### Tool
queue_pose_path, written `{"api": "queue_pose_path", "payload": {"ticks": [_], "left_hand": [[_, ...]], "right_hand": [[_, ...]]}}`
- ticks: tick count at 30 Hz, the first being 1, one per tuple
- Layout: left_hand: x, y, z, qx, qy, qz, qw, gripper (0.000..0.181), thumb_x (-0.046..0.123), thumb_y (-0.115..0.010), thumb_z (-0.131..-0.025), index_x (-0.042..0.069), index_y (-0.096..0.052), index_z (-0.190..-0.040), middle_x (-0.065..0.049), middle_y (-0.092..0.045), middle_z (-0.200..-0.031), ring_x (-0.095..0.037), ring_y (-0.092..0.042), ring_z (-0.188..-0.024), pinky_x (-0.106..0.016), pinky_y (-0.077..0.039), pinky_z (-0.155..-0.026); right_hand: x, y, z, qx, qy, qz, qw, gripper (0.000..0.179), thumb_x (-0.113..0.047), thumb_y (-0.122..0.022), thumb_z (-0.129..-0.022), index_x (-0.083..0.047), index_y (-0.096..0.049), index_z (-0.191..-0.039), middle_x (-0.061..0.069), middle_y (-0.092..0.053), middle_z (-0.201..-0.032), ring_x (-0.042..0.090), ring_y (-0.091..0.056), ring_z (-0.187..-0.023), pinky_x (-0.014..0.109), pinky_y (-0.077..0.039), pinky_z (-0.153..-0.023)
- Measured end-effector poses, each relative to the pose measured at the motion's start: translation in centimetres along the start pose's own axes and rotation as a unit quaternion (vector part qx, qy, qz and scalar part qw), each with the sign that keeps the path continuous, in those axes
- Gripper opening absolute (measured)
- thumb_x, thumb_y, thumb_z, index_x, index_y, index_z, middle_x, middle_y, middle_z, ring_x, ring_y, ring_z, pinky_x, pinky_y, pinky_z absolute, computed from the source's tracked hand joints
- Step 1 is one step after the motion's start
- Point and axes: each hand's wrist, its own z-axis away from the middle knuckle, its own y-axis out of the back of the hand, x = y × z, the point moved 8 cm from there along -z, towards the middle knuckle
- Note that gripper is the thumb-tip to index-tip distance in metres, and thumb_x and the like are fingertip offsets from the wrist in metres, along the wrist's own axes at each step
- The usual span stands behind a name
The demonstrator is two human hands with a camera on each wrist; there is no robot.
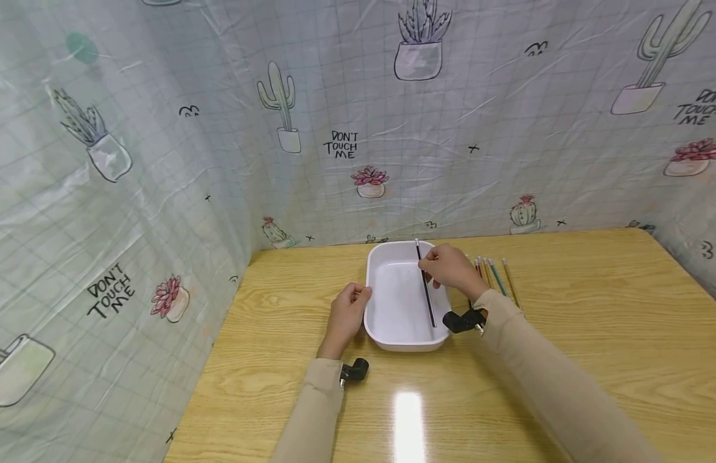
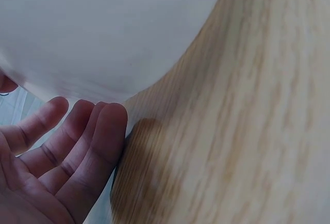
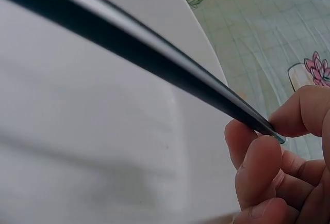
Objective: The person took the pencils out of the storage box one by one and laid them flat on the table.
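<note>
A white rectangular tray [image 1: 407, 346] sits on the wooden table. My left hand [image 1: 345, 316] holds the tray's left rim; in the left wrist view its fingers [image 2: 105, 141] lie against the outer wall. Over the right half of the tray, my right hand [image 1: 452, 269] pinches a black pencil [image 1: 429, 299] near its far, white-tipped end. The pencil slants toward the tray's near right corner; whether its near end touches the bottom I cannot tell. Seen from the right wrist, thumb and fingertips [image 3: 259, 162] close round the pencil's end [image 3: 206, 87].
To the right of the tray, several pencils [image 1: 498, 278] lie on the table [image 1: 595, 302], partly covered by the right hand and forearm. One yellowish pencil [image 1: 511, 283] lies a little apart from them. A cactus-printed curtain [image 1: 462, 186] hangs behind and at the sides.
</note>
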Motion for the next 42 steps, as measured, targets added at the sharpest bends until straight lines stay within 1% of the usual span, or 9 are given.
{"api": "queue_pose_path", "payload": {"ticks": [9, 12, 16, 21, 23, 29, 31, 36, 42], "left_hand": [[0.1, 0.1, 0.0, -0.003, -0.002, -0.002, 1.0, 0.034, 0.041, -0.058, -0.103, 0.01, -0.068, -0.109, -0.008, -0.067, -0.09, -0.016, -0.063, -0.076, -0.027, -0.052, -0.065], [0.0, 0.2, -0.2, -0.001, 0.002, -0.003, 1.0, 0.033, 0.041, -0.058, -0.102, 0.011, -0.068, -0.108, -0.007, -0.067, -0.09, -0.017, -0.064, -0.077, -0.027, -0.052, -0.065], [-0.2, 0.3, -0.4, -0.001, 0.005, -0.002, 1.0, 0.032, 0.042, -0.058, -0.102, 0.013, -0.068, -0.107, -0.006, -0.067, -0.089, -0.017, -0.064, -0.077, -0.028, -0.053, -0.066], [-0.2, 0.2, -0.6, -0.008, 0.005, 0.003, 1.0, 0.032, 0.042, -0.058, -0.102, 0.012, -0.068, -0.108, -0.007, -0.066, -0.088, -0.017, -0.063, -0.075, -0.028, -0.053, -0.065], [-0.2, 0.2, -0.7, -0.009, 0.005, 0.004, 0.9999, 0.032, 0.042, -0.058, -0.102, 0.012, -0.068, -0.108, -0.007, -0.066, -0.088, -0.017, -0.063, -0.075, -0.028, -0.052, -0.064], [0.0, 0.3, -0.7, -0.008, 0.006, 0.001, 0.9999, 0.032, 0.042, -0.058, -0.102, 0.011, -0.068, -0.108, -0.009, -0.066, -0.089, -0.017, -0.062, -0.075, -0.028, -0.052, -0.064], [0.0, 0.3, -0.7, -0.007, 0.006, -0.001, 1.0, 0.033, 0.042, -0.058, -0.102, 0.011, -0.068, -0.107, -0.009, -0.067, -0.089, -0.017, -0.063, -0.075, -0.028, -0.052, -0.064], [0.1, 0.2, -0.6, -0.01, 0.01, 0.002, 0.9999, 0.032, 0.042, -0.058, -0.103, 0.012, -0.068, -0.109, -0.009, -0.067, -0.09, -0.018, -0.063, -0.076, -0.028, -0.052, -0.064], [0.2, 0.3, -0.6, -0.005, 0.002, 0.0, 1.0, 0.034, 0.042, -0.058, -0.103, 0.011, -0.068, -0.108, -0.009, -0.067, -0.089, -0.017, -0.063, -0.075, -0.027, -0.051, -0.063]], "right_hand": [[2.5, 1.9, 1.1, 0.007, -0.016, -0.015, 0.9997, 0.027, -0.026, -0.051, -0.102, -0.005, -0.066, -0.095, 0.007, -0.07, -0.081, 0.021, -0.067, -0.065, 0.031, -0.05, -0.066], [3.0, 2.7, 1.3, 0.008, -0.018, -0.032, 0.9993, 0.027, -0.026, -0.052, -0.102, -0.004, -0.067, -0.1, 0.007, -0.071, -0.083, 0.02, -0.066, -0.065, 0.03, -0.05, -0.062], [3.4, 3.7, 1.5, 0.011, -0.013, -0.045, 0.9988, 0.029, -0.026, -0.052, -0.102, -0.002, -0.067, -0.101, 0.007, -0.071, -0.08, 0.022, -0.066, -0.064, 0.031, -0.05, -0.059], [4.4, 4.7, 2.1, 0.007, -0.025, -0.039, 0.9989, 0.029, -0.027, -0.05, -0.103, -0.003, -0.065, -0.096, 0.009, -0.067, -0.08, 0.027, -0.066, -0.069, 0.039, -0.053, -0.066], [4.9, 5.0, 2.3, 0.009, -0.031, -0.04, 0.9987, 0.03, -0.027, -0.05, -0.103, -0.002, -0.065, -0.099, 0.01, -0.067, -0.081, 0.027, -0.067, -0.07, 0.04, -0.053, -0.068], [6.8, 6.2, 2.7, 0.013, -0.034, -0.045, 0.9984, 0.033, -0.026, -0.049, -0.104, 0.003, -0.065, -0.105, 0.007, -0.065, -0.08, 0.027, -0.065, -0.072, 0.037, -0.053, -0.065], [7.5, 6.5, 2.8, 0.015, -0.034, -0.036, 0.9986, 0.033, -0.027, -0.049, -0.104, 0.002, -0.065, -0.103, 0.005, -0.065, -0.08, 0.026, -0.065, -0.072, 0.037, -0.052, -0.065], [9.4, 7.3, 3.2, 0.019, -0.041, -0.021, 0.9988, 0.037, -0.032, -0.048, -0.107, 0.001, -0.065, -0.1, 0.008, -0.066, -0.084, 0.028, -0.064, -0.073, 0.037, -0.05, -0.064], [11.7, 7.9, 3.5, 0.01, -0.049, -0.033, 0.9982, 0.039, -0.031, -0.046, -0.108, 0.003, -0.063, -0.105, 0.008, -0.066, -0.085, 0.024, -0.062, -0.073, 0.035, -0.049, -0.065]]}}
